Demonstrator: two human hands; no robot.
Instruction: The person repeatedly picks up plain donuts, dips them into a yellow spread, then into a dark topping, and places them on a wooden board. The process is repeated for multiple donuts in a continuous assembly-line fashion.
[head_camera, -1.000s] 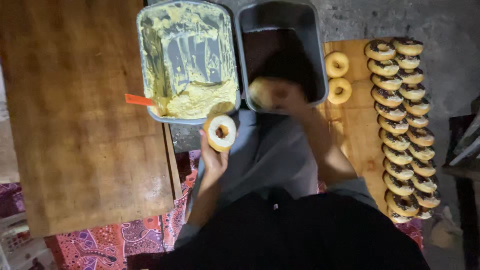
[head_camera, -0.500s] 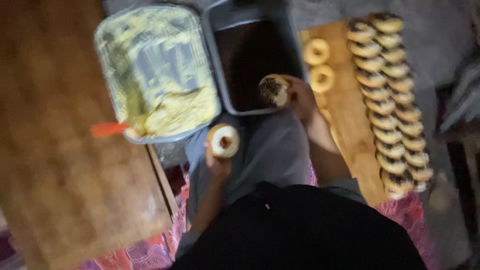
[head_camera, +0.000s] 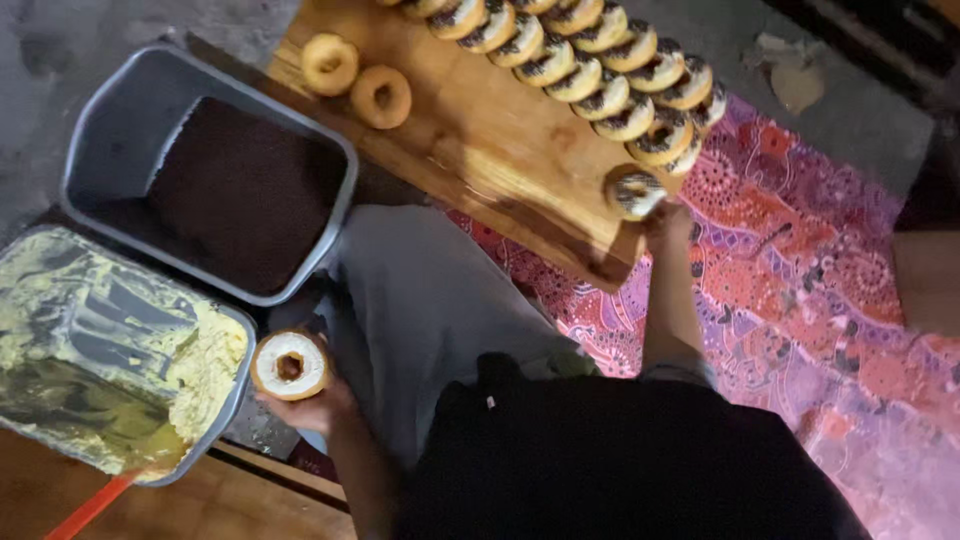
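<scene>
sprinkled donut (head_camera: 634, 191) pinched in right hand (head_camera: 668, 226) at board (head_camera: 480, 150) edge, ending the row (head_camera: 590, 70). iced donut (head_camera: 289, 365) gripped by left hand (head_camera: 312, 402) fingers (beside cream tray (head_camera: 232, 400)). sprinkle tray (head_camera: 110, 140) beyond, two plain donuts (head_camera: 356, 80) on board.

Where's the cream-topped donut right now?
Head view, lower left: the cream donut sits in the left hand, beside the cream tray and below the sprinkle tray.

The person wears a black top, grey trousers, bare forearms.
</scene>
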